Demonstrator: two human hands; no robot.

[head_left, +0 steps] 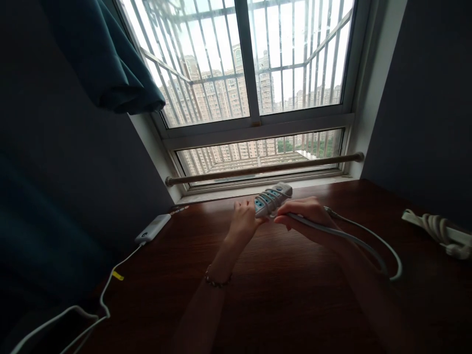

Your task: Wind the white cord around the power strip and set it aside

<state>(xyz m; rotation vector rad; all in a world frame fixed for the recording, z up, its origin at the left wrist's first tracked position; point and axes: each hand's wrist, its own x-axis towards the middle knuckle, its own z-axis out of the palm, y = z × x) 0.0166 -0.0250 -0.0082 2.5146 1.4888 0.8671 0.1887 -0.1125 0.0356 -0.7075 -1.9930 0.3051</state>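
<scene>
the left hand (pixel 242 219) is clamped on the power strip (pixel 280 189) toward the surface (pixel 280 280)'s twelve o'clock edge, cord (pixel 324 226) crossing its sockets (pixel 258 202); the right hand (pixel 308 207) pinches the cord. from it, a white box (pixel 157 228) lies at nine o'clock, a wrapped bar (pixel 455 234) at three.

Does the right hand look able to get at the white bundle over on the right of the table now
Probably not without letting go first: the right hand grips the gray cord. Otherwise, only a loop of cord seems to lie before the white bundle.
</scene>
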